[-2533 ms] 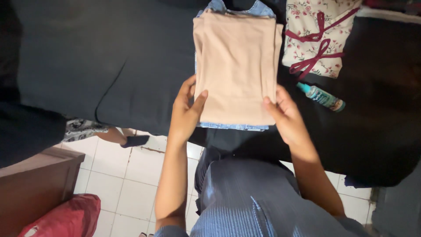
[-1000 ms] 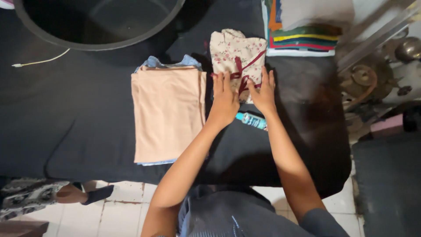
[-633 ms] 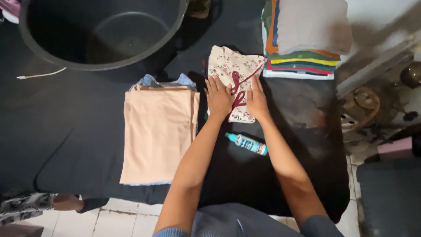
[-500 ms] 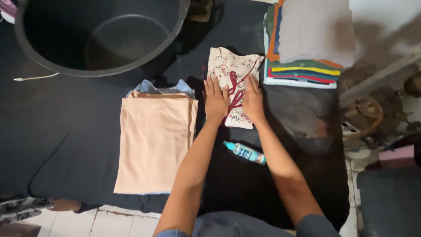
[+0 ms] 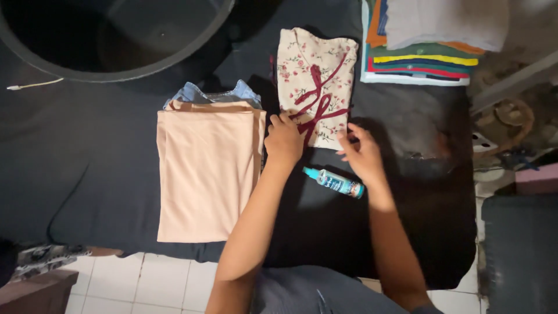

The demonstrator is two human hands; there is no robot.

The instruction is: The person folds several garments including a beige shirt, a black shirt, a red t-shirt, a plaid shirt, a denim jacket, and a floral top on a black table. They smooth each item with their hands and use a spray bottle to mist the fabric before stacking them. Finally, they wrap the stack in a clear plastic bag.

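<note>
Black cloth covers the whole worktop [image 5: 116, 174], w/ white floor tiles [image 5: 151, 285] showing below its near edge. Left hand [image 5: 283, 138] rests on the lower left corner of a folded cream floral garment w/ dark red ribbon ties [image 5: 317, 81], fingers curled onto the fabric but not clamped round it. Right hand [image 5: 363, 152] sits at the garment's lower right corner, fingers loosely spread, fingertips just touching the hem; it grips nothing. Garment lies flat near the worktop's middle, toward the far side. Just below it, between the two wrists, a small teal spray bottle w/ a patterned label [image 5: 334, 182] lies on its side, apart from both hands. Left of the left hand, just beside it, is a folded peach-coloured cloth [image 5: 206, 174] laid on top of folded blue denim [image 5: 212, 93], only the denim's far edge peeking out. Far left corner holds a big round dark plastic tub [image 5: 116, 67]. Far right, approx. level w/ the floral piece, sits a stack of folded multicoloured clothes topped by a grey one [image 5: 427, 40].
</note>
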